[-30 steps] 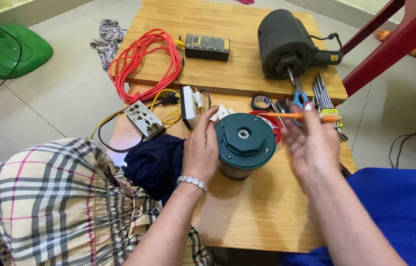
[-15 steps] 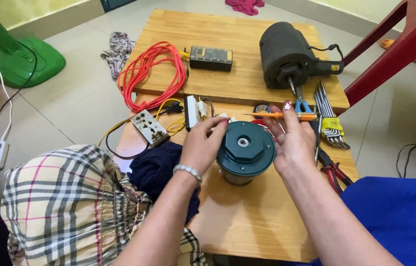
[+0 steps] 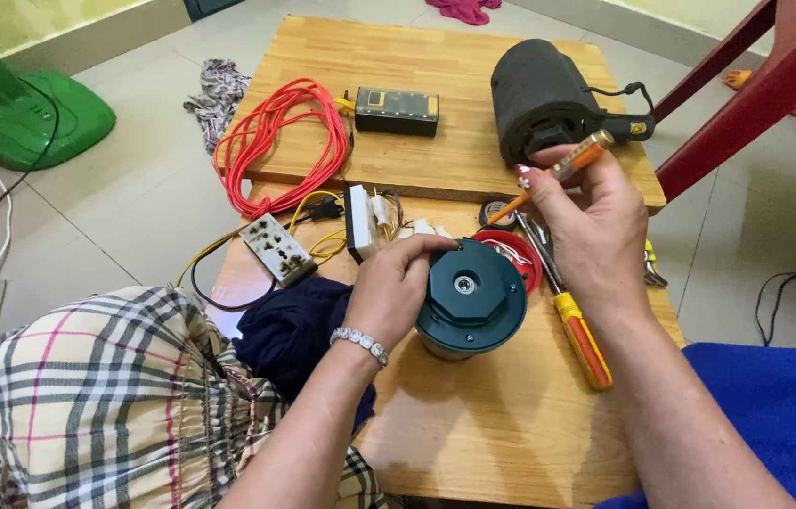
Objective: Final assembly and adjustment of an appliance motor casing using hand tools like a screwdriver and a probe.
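Under the left hand [image 3: 396, 287], near the middle of the low wooden table [image 3: 473, 434], stood a round dark green motor housing [image 3: 471, 300], its flat top with a small silver hub facing up; the left hand was closed on its left rim, fingers curled over the edge; the right hand [image 3: 596, 226] was raised above and to the right of it, fingers pinched together on a small orange-handled screwdriver [image 3: 560, 172], whose tip pointed down and to the left; just behind the housing, below that hand, lay a red round part [image 3: 522, 256] with white wires, touching the housing's far edge; under the right wrist lay a larger screwdriver with a yellow and orange handle [image 3: 583, 337]; beyond the left hand's fingertips stood a white plug adapter [image 3: 360, 222], and further left a white multi-socket outlet [image 3: 277, 248] on yellow cable; a dark blue cloth [image 3: 296, 330] lay beneath the left forearm; well beyond both hands sat a coil of red cable [image 3: 280, 141], a small black rectangular box [image 3: 396, 110] with a yellowish label on top, and, behind the right hand, a black cylindrical motor [image 3: 541, 94].
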